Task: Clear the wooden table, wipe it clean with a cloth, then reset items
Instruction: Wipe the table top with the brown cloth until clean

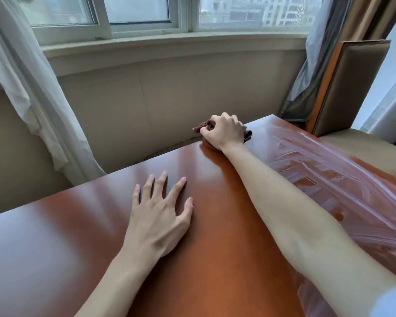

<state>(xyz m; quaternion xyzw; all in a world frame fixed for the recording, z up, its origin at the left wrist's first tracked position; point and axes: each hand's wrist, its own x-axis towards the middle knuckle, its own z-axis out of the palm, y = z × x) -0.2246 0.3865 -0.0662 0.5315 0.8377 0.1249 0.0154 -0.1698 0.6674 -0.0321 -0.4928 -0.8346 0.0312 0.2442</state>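
The glossy reddish-brown wooden table (66, 236) fills the lower part of the head view. My right hand (224, 131) reaches to the table's far edge and grips a bunched dark brown cloth (205, 125), pressing it onto the wood. Wet streaks (329, 175) cover the table's right part beside my right forearm. My left hand (160, 211) rests flat on the middle of the table with its fingers spread and holds nothing.
A beige wall and a window sill (169, 42) lie just beyond the table's far edge. A white curtain (32, 99) hangs at the left. A padded brown panel (352, 88) and a cushioned seat (364, 147) stand at the right.
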